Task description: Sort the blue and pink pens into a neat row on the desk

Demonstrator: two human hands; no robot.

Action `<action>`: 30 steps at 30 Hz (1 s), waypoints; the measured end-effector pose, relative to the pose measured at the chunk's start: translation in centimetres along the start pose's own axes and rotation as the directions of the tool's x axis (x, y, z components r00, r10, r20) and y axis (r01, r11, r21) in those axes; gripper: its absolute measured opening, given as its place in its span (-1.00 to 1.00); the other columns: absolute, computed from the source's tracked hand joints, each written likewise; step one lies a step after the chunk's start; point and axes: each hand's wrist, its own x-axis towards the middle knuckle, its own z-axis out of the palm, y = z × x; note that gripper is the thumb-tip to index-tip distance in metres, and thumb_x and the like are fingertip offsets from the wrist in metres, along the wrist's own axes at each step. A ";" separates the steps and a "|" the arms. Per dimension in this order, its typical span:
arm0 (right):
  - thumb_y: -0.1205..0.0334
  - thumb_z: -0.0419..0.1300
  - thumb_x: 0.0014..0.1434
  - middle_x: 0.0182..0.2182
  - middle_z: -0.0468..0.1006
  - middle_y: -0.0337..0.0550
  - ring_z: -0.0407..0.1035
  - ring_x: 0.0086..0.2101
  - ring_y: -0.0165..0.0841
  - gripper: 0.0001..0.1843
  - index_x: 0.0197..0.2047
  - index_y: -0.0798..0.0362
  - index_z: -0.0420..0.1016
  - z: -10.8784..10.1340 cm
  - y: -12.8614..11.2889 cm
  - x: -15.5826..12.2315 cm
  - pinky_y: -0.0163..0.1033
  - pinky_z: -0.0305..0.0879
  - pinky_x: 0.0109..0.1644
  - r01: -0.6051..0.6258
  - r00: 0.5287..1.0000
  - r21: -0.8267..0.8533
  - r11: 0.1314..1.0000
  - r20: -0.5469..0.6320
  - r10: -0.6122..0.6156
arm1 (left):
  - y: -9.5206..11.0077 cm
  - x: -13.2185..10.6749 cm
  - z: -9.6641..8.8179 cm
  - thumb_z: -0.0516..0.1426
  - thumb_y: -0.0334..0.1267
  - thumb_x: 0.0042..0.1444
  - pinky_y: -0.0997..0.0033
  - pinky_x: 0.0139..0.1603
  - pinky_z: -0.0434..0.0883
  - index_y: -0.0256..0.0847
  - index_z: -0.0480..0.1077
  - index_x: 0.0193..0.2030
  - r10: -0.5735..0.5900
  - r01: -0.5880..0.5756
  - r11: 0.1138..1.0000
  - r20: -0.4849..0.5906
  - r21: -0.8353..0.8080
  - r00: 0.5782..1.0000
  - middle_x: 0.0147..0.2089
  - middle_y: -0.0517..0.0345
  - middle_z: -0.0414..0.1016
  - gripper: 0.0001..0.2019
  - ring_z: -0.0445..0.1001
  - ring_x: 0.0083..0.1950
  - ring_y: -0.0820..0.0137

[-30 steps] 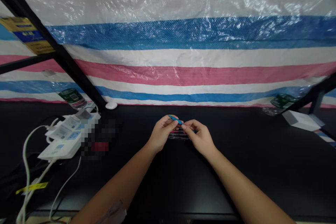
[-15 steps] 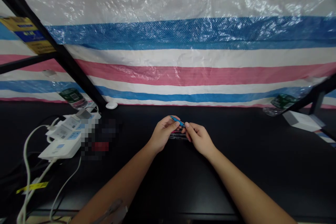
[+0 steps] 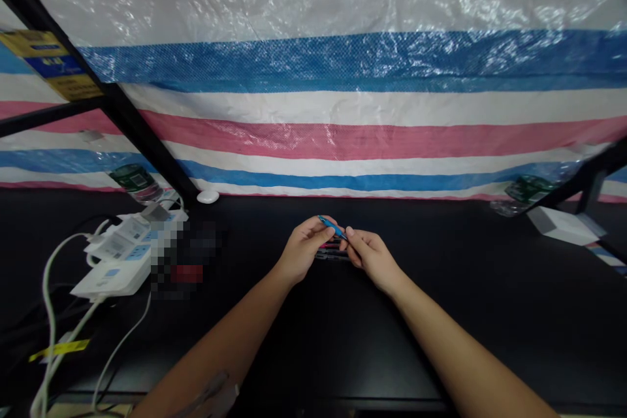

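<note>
A blue pen [image 3: 331, 226] slants between my two hands over the middle of the black table. My left hand [image 3: 302, 249] is closed around its upper left part, with the thumb lying along the barrel. My right hand [image 3: 373, 257] pinches the lower right end between thumb and fingertips, and a dark bit of the pen shows just before those fingers. Under the hands, several dark pens [image 3: 332, 255] lie side by side on the table, one with a pink part; my fingers hide some of them.
At left stands a white power strip [image 3: 115, 272] with plugs and loose cables, beside a blurred-out patch. Clear bottles with green labels [image 3: 134, 177] sit at both sides. A white box [image 3: 561, 225] is at right. Black frame bars and a striped sheet [image 3: 343, 144] border the back.
My right fingers have shifted slightly on the pen's end, and a little more of the dark part shows. My left hand has hardly moved.
</note>
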 end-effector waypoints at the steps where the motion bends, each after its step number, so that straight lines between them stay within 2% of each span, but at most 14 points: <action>1: -0.20 0.07 0.38 -0.75 0.20 -0.38 -0.07 -0.66 -0.50 -0.45 -0.39 0.10 0.49 0.0 0.1 0.0 -0.29 -0.16 -0.52 -0.016 1.000 0.053 0.998 0.020 0.015 | 0.0 0.0 0.0 0.31 -0.22 0.16 0.27 0.09 0.42 -0.20 0.55 -0.10 0.001 -0.001 1.000 0.008 -0.008 1.000 -0.19 0.09 0.63 -0.81 0.58 -0.11 0.33; 4: -0.16 0.10 0.37 -0.76 0.13 -0.43 -0.17 -0.68 -0.53 -0.48 -0.40 0.10 0.46 0.0 0.1 0.0 -0.30 -0.25 -0.55 -0.086 0.993 0.220 0.972 0.102 0.065 | 0.1 0.0 0.0 0.31 -0.23 0.16 0.27 0.10 0.42 -0.20 0.55 -0.11 0.009 -0.008 1.000 0.030 -0.021 0.999 -0.18 0.09 0.64 -0.82 0.59 -0.11 0.33; 6: -0.15 0.10 0.37 -0.76 0.10 -0.44 -0.19 -0.69 -0.54 -0.49 -0.39 0.11 0.47 0.0 0.0 0.0 -0.30 -0.27 -0.56 -0.116 0.988 0.268 0.957 0.134 0.082 | 0.1 0.0 0.0 0.32 -0.23 0.16 0.26 0.11 0.42 -0.20 0.56 -0.11 0.012 -0.011 1.000 0.033 -0.015 0.999 -0.18 0.08 0.65 -0.82 0.59 -0.11 0.33; 11: -0.07 0.25 0.29 -0.59 0.35 -0.34 0.06 -0.63 -0.53 -0.64 -0.22 0.10 0.51 -0.2 -0.5 0.0 -0.32 -0.12 -0.52 0.028 1.000 0.190 0.981 -0.016 -0.026 | 0.1 0.2 -0.2 0.35 -0.22 0.11 0.32 0.04 0.43 -0.20 0.56 -0.13 0.029 -0.031 0.999 -0.097 -0.013 0.995 -0.18 0.07 0.66 -0.79 0.59 -0.13 0.34; 14: -0.05 0.31 0.25 -0.58 0.36 -0.34 0.04 -0.64 -0.55 -0.66 -0.28 0.10 0.50 -0.3 -0.5 0.1 -0.32 -0.12 -0.52 0.040 0.999 0.175 0.984 -0.044 -0.032 | 0.0 0.3 -0.3 0.36 -0.22 0.10 0.33 0.03 0.43 -0.21 0.56 -0.13 0.026 -0.030 0.999 -0.126 -0.025 0.992 -0.16 0.05 0.67 -0.79 0.59 -0.13 0.35; 17: -0.07 0.26 0.28 -0.66 0.30 -0.37 -0.05 -0.68 -0.57 -0.61 -0.36 0.12 0.48 -0.3 -0.5 0.1 -0.31 -0.18 -0.55 -0.011 1.000 0.239 0.971 -0.013 0.014 | -0.1 0.3 -0.2 0.35 -0.23 0.11 0.27 0.08 0.43 -0.20 0.56 -0.13 0.023 -0.027 0.999 -0.098 -0.032 0.995 -0.14 0.04 0.67 -0.80 0.60 -0.11 0.32; 23: -0.03 0.28 0.27 -0.73 0.13 -0.46 -0.19 -0.72 -0.62 -0.60 -0.31 0.20 0.57 -0.6 -0.6 0.1 -0.34 -0.27 -0.59 -0.165 0.986 0.428 0.888 0.092 0.139 | -0.2 0.2 -0.3 0.34 -0.26 0.12 0.26 0.10 0.44 -0.18 0.58 -0.13 0.054 -0.055 0.998 -0.060 -0.025 0.997 -0.13 0.08 0.67 -0.83 0.61 -0.08 0.32; 27: 0.03 0.27 0.28 -0.74 0.04 -0.52 -0.27 -0.71 -0.63 -0.64 -0.27 0.22 0.58 -1.0 -0.9 0.1 -0.36 -0.25 -0.60 -0.272 0.959 0.478 0.835 0.206 0.194 | -0.1 0.1 -0.2 0.34 -0.26 0.12 0.26 0.11 0.44 -0.19 0.59 -0.15 0.069 -0.070 0.998 -0.049 -0.003 0.996 -0.13 0.06 0.67 -0.84 0.60 -0.07 0.30; 29: 0.00 0.25 0.30 -0.73 0.03 -0.52 -0.27 -0.71 -0.62 -0.63 -0.26 0.19 0.56 -1.0 -0.9 0.1 -0.36 -0.23 -0.59 -0.278 0.957 0.460 0.843 0.212 0.200 | -0.1 0.1 -0.1 0.35 -0.26 0.11 0.25 0.10 0.44 -0.19 0.58 -0.15 0.064 -0.064 0.998 -0.064 -0.006 0.996 -0.14 0.06 0.67 -0.83 0.60 -0.08 0.30; 30: -0.03 0.23 0.30 -0.72 0.07 -0.49 -0.23 -0.70 -0.60 -0.62 -0.25 0.17 0.55 -0.9 -0.9 0.1 -0.35 -0.20 -0.59 -0.241 0.968 0.431 0.870 0.175 0.181 | -0.1 0.1 -0.1 0.35 -0.25 0.10 0.25 0.10 0.44 -0.20 0.58 -0.15 0.056 -0.057 0.998 -0.079 -0.010 0.995 -0.15 0.06 0.67 -0.82 0.61 -0.10 0.31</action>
